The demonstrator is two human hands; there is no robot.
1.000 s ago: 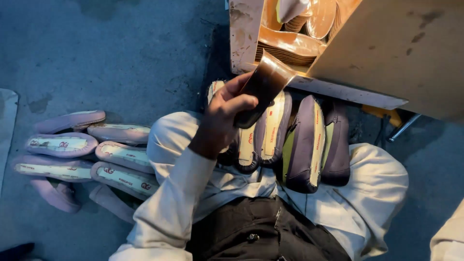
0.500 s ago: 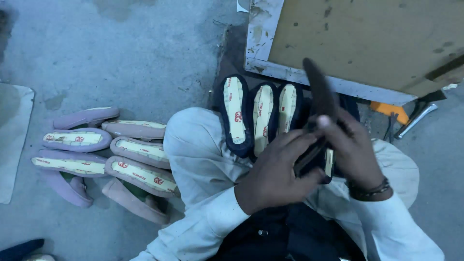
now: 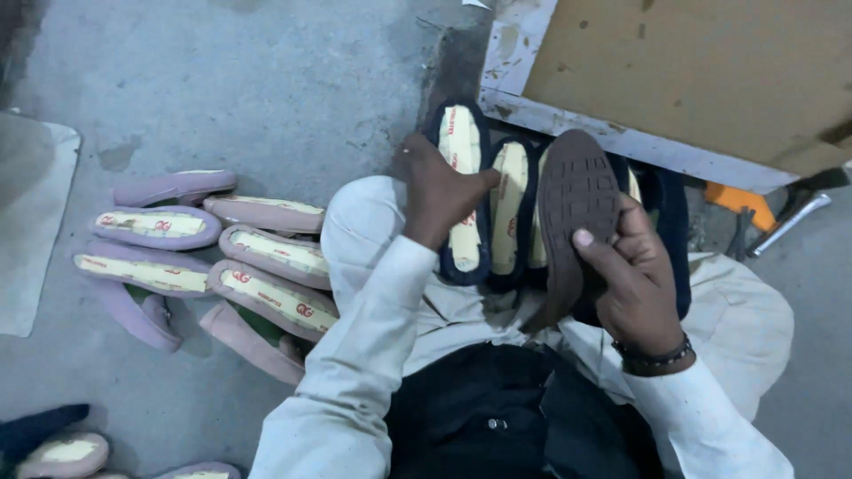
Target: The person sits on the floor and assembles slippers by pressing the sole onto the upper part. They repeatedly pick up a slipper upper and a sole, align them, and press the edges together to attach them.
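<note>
Two hands work over a lap full of shoes. The right hand (image 3: pixel 635 284) is clamped on a dark shoe (image 3: pixel 575 217), thumb across the brown ribbed sole and fingers wrapped behind it, so the tread faces up toward the camera and the toe points to the far side; held this way, the underside is open to view. The left hand (image 3: pixel 439 191) is closed over the near part of a navy shoe (image 3: pixel 463 200) with a cream insole, thumb laid across the lining and fingers over the left edge, as if steadying it where it stands in the row. The two hands are apart, with another navy shoe (image 3: pixel 510 213) of the same kind between them.

These navy shoes lean side by side, on edge, against the person's knees and the pale trousers (image 3: pixel 745 319), which keeps them packed upright and within reach. Just beyond them, on the far right, a flat brown board (image 3: pixel 710 71) with a pale painted edge lies tilted over the floor; an orange-handled tool (image 3: pixel 737 200) and a metal tool (image 3: pixel 790 222) show beneath its near right corner.

On the grey concrete floor (image 3: pixel 266 80) to the left, a batch of mauve shoes (image 3: pixel 222 257) with cream insoles lies in overlapping rows, well apart from the navy ones, seemingly kept as a separate lot by colour. More shoes (image 3: pixel 62 452) peek in at the near left corner, and a pale sheet (image 3: pixel 31 231) lies at the left edge.
</note>
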